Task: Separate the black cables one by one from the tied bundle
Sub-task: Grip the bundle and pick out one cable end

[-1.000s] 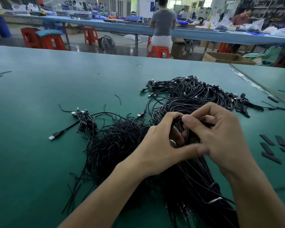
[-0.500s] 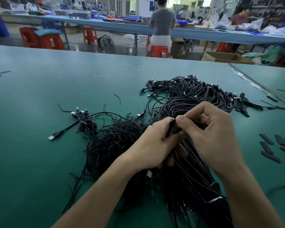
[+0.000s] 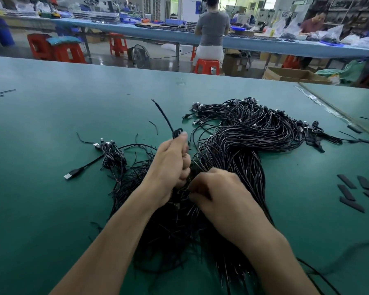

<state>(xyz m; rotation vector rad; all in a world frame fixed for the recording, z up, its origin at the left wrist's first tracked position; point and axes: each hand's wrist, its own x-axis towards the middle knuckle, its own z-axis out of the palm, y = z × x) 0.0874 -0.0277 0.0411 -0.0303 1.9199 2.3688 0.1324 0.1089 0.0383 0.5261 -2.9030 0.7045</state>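
A black tie strap [image 3: 163, 116] is being gripped in the fist of the left hand [image 3: 170, 165], its free end standing up beyond the knuckles. The right hand [image 3: 219, 188], just beside it, is being pressed knuckles-up into the bundle of black cables [image 3: 243, 150]. Its fingers are curled, but what they are pinching cannot be told, the tips being hidden among the strands. The bundle is lying on the green table [image 3: 51, 209] under both hands and is fanning out beyond them toward its connector ends. A few separated cables [image 3: 112, 156] are lying left of the left hand, with a USB plug [image 3: 69, 176] farther left again. Flat black strips [image 3: 349, 194] are lying well to the right of the right hand. By the look of it, the tie is being worked loose and separation is barely begun. The next move is judged to call for one strand being singled out and drawn clear without the rest being dragged along.
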